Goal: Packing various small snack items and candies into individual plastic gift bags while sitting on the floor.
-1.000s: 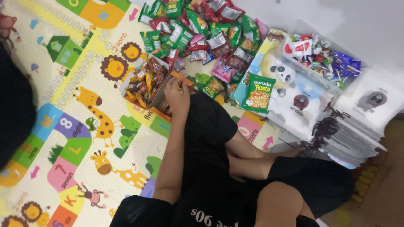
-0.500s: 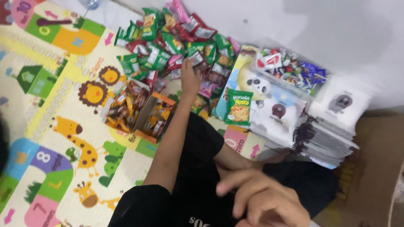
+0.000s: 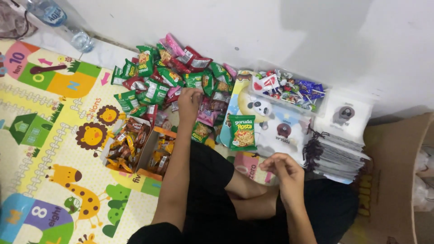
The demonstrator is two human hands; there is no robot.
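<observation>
My left hand (image 3: 190, 101) reaches forward into a heap of green, red and pink snack packets (image 3: 156, 86) by the wall. Its fingers lie among the packets, and I cannot tell whether they grip one. My right hand (image 3: 284, 171) hovers near my knee with loosely bent fingers and nothing in it. A green snack packet (image 3: 242, 132) lies just ahead of it, beside white pouches with animal prints (image 3: 282, 129).
Two open cardboard boxes of small wrapped sweets (image 3: 129, 147) sit left of my arm on the colourful play mat (image 3: 49, 135). A clear tray of lollipops (image 3: 289, 90), a stack of white drawstring pouches (image 3: 339, 156), a brown carton (image 3: 393, 176) and water bottles (image 3: 56, 20) line the wall.
My view has tilted up toward the wall. The left hand has moved farther into the packet heap. My right hand has drawn back from the foreground to beside my knee.
</observation>
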